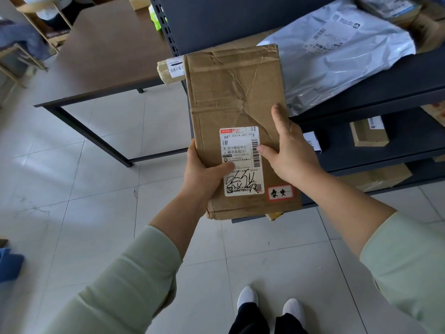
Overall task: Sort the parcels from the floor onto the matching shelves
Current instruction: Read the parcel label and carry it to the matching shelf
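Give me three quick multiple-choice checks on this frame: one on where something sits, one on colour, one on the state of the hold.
1. Where does the grey poly mailer lie?
A. on the dark shelf behind the cardboard parcel
B. on the floor tiles
C. on the brown table

2. What colour is the border of the small handwritten sticker at the parcel's near corner?
A. blue
B. red
C. green

3. How is the cardboard parcel held?
A. resting on the floor, untouched
B. in one hand only
C. in both hands, off the floor

Answers:
1. A, since the mailer lies on the shelf board up right.
2. B, since a red frame rings the handwriting.
3. C, since the left hand grips its left edge with the thumb on the shipping label, and the right hand grips the right edge.
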